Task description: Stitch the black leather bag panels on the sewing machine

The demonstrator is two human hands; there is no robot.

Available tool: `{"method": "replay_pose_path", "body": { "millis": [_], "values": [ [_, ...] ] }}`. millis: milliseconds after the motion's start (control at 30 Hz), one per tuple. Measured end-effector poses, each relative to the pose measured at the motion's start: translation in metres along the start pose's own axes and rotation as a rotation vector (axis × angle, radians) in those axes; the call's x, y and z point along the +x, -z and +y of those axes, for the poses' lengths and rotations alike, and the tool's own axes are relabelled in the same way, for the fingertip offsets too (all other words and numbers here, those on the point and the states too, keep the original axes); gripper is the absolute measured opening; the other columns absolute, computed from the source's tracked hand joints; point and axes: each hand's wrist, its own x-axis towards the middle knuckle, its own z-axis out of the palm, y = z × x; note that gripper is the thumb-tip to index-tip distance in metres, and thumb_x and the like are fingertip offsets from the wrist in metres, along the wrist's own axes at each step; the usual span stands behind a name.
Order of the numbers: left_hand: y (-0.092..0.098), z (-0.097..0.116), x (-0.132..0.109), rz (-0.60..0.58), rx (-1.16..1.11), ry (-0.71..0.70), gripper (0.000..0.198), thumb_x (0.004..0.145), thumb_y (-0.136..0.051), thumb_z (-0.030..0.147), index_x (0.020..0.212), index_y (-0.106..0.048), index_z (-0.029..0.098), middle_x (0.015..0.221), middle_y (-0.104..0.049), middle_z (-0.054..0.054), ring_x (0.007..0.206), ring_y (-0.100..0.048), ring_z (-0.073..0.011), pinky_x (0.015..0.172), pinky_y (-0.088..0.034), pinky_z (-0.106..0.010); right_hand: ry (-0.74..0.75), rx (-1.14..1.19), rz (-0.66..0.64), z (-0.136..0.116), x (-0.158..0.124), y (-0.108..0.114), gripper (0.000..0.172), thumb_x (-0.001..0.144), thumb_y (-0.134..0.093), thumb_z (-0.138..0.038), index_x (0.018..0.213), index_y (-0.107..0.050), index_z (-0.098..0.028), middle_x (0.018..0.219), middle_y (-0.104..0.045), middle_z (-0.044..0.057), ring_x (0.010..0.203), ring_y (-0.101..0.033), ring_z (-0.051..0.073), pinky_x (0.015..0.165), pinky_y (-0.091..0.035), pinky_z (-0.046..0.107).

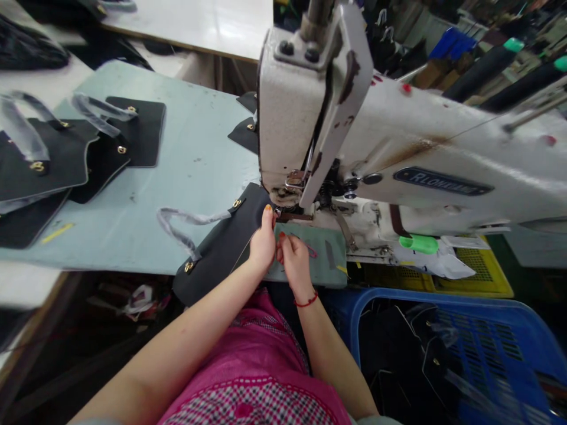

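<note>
A black bag panel point(221, 248) with gold rivets and a plastic-wrapped handle point(181, 223) lies under the head of a white sewing machine point(336, 130). My left hand point(263, 241) rests on the panel's right edge, fingers together and pointing up at the presser foot point(287, 206). Right beside it, my right hand point(295, 262) has its fingers curled in a pinch near the panel's edge; what they hold is too small to make out. A red cord circles my right wrist.
Several more black panels point(66, 156) with wrapped handles are stacked at the left of the pale green table point(186, 147). A blue crate point(465, 348) holding black pieces stands at the lower right, with a yellow crate point(482, 271) behind it. A green tool point(419, 243) lies on the machine bed.
</note>
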Motion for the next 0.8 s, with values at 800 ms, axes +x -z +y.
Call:
{"method": "replay_pose_path", "body": {
  "millis": [800],
  "values": [
    [0.044,0.101,0.128,-1.092,0.338,-0.106,0.043,0.053,-0.088,0.027,0.094,-0.079,0.015,0.098,-0.078,-0.008,0.099,-0.069,-0.0288,0.097,-0.052,-0.042,0.122,-0.092,0.184,-0.026,0.031,-0.054,0.05,0.094,-0.043,-0.049,0.055,-0.035,-0.02,0.054,-0.037,-0.003,0.055,-0.033,0.011,0.055,-0.022,0.027]
  ]
}}
